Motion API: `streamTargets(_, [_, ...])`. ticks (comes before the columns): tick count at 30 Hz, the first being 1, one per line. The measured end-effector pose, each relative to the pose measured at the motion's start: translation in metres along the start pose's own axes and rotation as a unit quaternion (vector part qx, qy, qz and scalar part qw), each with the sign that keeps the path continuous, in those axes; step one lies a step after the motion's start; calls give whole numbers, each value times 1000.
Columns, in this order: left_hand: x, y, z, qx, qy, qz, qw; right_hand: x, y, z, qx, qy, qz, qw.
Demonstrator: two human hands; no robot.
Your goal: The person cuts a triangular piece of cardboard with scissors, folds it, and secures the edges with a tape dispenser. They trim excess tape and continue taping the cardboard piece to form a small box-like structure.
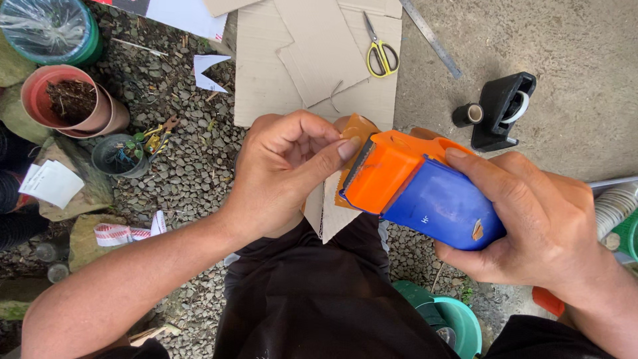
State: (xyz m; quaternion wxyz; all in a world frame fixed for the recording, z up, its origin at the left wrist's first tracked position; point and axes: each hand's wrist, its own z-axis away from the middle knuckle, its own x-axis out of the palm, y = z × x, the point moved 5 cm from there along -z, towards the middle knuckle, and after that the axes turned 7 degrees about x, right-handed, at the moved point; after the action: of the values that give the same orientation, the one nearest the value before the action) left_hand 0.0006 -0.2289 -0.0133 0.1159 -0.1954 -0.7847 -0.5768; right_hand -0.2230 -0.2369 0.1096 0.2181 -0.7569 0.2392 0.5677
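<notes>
Your right hand (531, 226) is clamped around the blue body of the tape dispenser (419, 189), held above your lap. Its long axis runs from lower right to upper left, with the orange cutter head pointing at the cardboard piece (330, 213). Your left hand (286, 166) pinches the brown tape end (355, 133) against that cardboard, thumb on top. Expect a rigid, fairly light plastic housing; hold it by the blue body. The cardboard is thin and bends easily, so support it near the taped edge.
</notes>
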Motion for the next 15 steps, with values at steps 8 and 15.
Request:
streamTargets(8, [1, 3, -3, -61, 22, -9, 998, 5, 0, 4, 13, -34, 10, 999])
streamTargets(15, [0, 13, 0, -59, -16, -117, 991, 8, 1, 10, 21, -54, 0, 998])
